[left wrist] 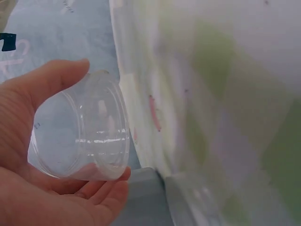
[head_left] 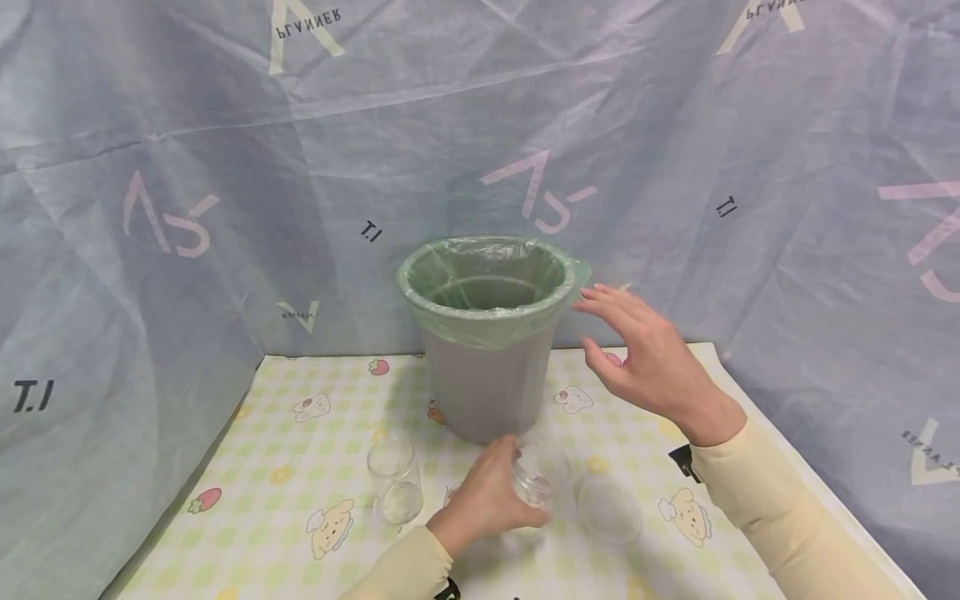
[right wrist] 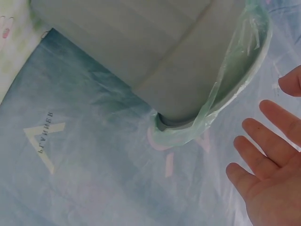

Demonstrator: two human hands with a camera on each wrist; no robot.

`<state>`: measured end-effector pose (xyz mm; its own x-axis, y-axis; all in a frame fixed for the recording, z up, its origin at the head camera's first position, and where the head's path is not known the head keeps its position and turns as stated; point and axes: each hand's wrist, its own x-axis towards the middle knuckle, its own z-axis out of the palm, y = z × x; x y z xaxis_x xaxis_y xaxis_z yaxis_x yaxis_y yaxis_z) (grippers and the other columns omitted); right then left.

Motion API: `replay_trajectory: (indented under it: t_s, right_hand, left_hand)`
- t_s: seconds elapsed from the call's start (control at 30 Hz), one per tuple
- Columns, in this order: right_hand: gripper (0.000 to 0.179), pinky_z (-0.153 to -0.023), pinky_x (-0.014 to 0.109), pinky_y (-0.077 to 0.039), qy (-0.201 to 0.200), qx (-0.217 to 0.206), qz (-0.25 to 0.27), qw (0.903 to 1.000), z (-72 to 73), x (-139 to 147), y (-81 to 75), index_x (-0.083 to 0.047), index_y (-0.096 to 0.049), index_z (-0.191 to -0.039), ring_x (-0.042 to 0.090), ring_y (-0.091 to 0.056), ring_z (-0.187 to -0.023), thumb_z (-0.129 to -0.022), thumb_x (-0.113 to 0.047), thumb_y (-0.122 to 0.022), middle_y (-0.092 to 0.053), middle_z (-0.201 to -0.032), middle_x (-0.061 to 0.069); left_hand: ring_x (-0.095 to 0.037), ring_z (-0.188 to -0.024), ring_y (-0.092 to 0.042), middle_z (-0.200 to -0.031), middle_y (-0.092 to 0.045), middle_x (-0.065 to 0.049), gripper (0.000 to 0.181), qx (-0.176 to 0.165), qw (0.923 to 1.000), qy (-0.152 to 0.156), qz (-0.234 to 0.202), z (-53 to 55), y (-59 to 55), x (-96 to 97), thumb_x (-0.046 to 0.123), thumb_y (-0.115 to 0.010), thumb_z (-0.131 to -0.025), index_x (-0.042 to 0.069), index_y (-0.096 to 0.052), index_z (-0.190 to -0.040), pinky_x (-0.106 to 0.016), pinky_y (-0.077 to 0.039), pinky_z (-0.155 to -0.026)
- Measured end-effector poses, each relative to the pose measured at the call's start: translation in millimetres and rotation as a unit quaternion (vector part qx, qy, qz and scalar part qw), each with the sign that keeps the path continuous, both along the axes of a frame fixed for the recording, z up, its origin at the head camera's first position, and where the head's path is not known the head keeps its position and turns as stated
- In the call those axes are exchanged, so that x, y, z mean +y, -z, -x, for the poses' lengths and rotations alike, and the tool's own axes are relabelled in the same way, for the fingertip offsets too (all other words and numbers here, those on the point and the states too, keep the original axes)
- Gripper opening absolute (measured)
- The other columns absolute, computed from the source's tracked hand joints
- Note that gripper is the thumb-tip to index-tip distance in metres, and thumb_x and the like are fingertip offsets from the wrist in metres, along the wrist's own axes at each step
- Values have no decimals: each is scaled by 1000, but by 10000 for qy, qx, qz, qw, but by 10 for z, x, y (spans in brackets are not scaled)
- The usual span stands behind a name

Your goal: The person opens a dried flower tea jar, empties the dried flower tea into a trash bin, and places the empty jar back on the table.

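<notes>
My left hand [head_left: 491, 493] grips a clear round plastic tub [left wrist: 101, 127] by its side, thumb on one side and fingers on the other. In the head view the tub is low, just in front of the grey trash bin [head_left: 486, 383]. A green bin liner [head_left: 487, 329] is folded over the bin's rim. My right hand [head_left: 651, 354] hovers right of that rim, fingers apart, holding nothing; the right wrist view shows its palm [right wrist: 273, 195] apart from the liner. To the left stands a clear cup [head_left: 395, 483]. A clear round disc, like a lid [head_left: 609, 510], lies to the right.
A checked cloth with cartoon prints [head_left: 277, 517] covers the table. Grey-blue fabric [head_left: 315, 192] hangs behind and along both sides. The bin stands toward the back middle of the table.
</notes>
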<state>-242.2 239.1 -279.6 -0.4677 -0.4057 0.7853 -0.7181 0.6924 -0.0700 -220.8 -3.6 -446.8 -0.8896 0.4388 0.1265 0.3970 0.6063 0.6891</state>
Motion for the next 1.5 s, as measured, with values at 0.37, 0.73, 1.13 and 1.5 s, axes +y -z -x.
replay_trajectory:
  t_s: [0.37,0.73,1.13,1.5]
  right_hand:
    - [40,-117,47,-38,175,-239,-30,9996,-43,77,203,-6,-69,-129,32,-56,-136,-89,-11,-67,-65,-139,10]
    - [40,-109,52,-43,454,-488,-48,9978,-78,192,277,-10,-69,-131,31,-54,-137,-91,-13,-69,-65,-140,7]
    - [38,-105,54,-46,632,-521,-20,9966,-78,272,348,-12,-69,-130,30,-55,-136,-92,-14,-70,-65,-139,7]
    - [34,-105,54,-46,754,-465,68,9960,-83,271,398,-10,-71,-125,32,-58,-132,-91,-10,-71,-67,-136,9]
  left_hand:
    - [-25,-114,-63,-127,-62,-8,102,146,9995,66,287,26,148,9,32,-103,-55,7,-51,-139,-40,-53,-98]
    - [-29,-120,-62,-132,-62,-9,110,48,9985,143,520,1,142,44,31,-104,-53,11,-45,-143,-43,-51,-103]
    - [-30,-123,-56,-136,-60,-9,124,28,9955,228,917,-34,157,109,41,-103,-51,10,-37,-151,-45,-51,-104]
    - [-38,-146,-40,-161,-40,-15,136,193,9918,334,1222,-132,15,66,53,-99,-56,5,-26,-161,-52,-39,-116]
